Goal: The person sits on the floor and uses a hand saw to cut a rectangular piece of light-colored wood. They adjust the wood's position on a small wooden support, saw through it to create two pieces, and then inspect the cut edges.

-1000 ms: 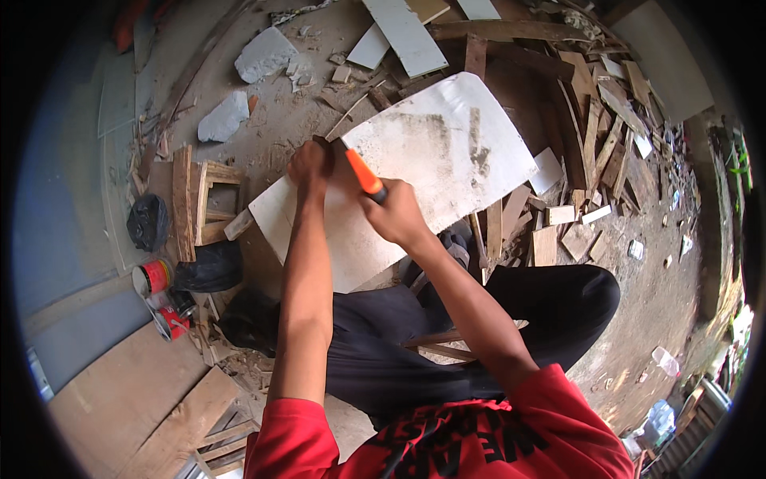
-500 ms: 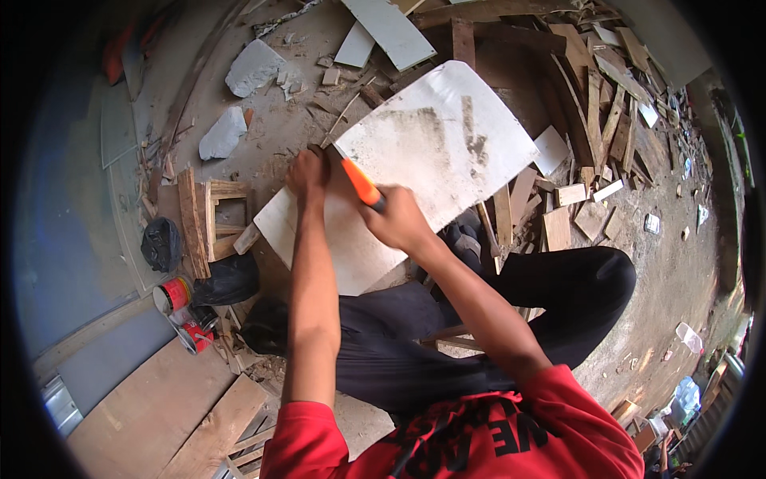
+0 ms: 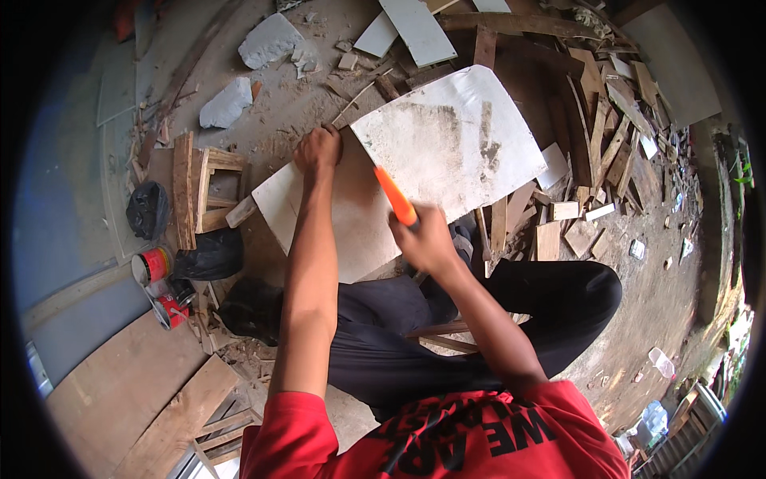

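Note:
A white, dirt-stained board (image 3: pixel 447 144) lies slantwise across my lap and in front of me. My left hand (image 3: pixel 319 148) is closed at its far left edge, the fingers curled over the rim. In my right hand (image 3: pixel 427 239) is a hand saw (image 3: pixel 393 195) with an orange and dark handle, held over the middle of the board. Its blade is seen nearly edge-on and can hardly be made out. A line runs from the handle to the board's far edge, right of my left hand. The part left of this line looks browner and more shaded.
Wood offcuts (image 3: pixel 614 120) are heaped at the right. Broken pale chunks (image 3: pixel 227 104) lie at the far left. A small wooden frame (image 3: pixel 219 188), black bags (image 3: pixel 148 210) and red cans (image 3: pixel 152 265) stand at the left. Larger planks (image 3: pixel 128 383) lie at the lower left.
My right hand and the saw have drawn back toward me and to the right along the board. My left hand still grips the far edge. The whole view has shifted slightly.

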A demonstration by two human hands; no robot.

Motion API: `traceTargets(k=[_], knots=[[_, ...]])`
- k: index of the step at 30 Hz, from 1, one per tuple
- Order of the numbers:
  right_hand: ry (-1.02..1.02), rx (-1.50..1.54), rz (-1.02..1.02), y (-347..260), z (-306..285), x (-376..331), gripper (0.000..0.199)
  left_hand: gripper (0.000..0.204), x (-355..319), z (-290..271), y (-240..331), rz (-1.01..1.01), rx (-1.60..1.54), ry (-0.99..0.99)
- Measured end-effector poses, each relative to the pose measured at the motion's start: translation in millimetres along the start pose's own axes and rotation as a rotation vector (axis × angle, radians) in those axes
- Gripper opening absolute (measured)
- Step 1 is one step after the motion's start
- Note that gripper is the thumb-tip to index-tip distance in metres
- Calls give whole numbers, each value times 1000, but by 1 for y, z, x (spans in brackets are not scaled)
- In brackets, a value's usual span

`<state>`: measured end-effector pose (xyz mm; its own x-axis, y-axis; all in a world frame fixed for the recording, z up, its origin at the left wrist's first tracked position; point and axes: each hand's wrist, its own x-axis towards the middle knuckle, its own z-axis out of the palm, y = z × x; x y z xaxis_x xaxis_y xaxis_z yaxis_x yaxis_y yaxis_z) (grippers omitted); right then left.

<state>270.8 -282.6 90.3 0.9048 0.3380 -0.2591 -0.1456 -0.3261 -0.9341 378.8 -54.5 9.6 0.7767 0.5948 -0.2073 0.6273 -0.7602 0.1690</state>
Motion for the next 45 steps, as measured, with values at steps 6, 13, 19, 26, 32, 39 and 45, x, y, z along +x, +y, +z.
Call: traceTargets(k=[6, 13, 19, 26, 32, 39, 45], knots=[[0, -54, 83, -10, 19, 40, 24, 50, 6, 1, -5, -41, -27, 12], [98, 12, -339, 47, 15, 2, 17, 46, 12, 9, -6, -6, -37, -50], [177, 9, -339, 7, -36, -109, 26, 47, 8, 4, -15, -4, -96, 27], [32, -67, -123, 52, -68, -178, 23, 51, 7, 8, -11, 66, -64, 8], [66, 54, -155, 72, -42, -185, 21, 55, 4, 2, -8, 29, -44, -3], [6, 121, -72, 47, -44, -159, 13, 55, 8, 1, -7, -12, -11, 9], [-31, 96, -86, 40, -51, -151, 16, 54, 6, 0, -8, -19, -41, 7]])
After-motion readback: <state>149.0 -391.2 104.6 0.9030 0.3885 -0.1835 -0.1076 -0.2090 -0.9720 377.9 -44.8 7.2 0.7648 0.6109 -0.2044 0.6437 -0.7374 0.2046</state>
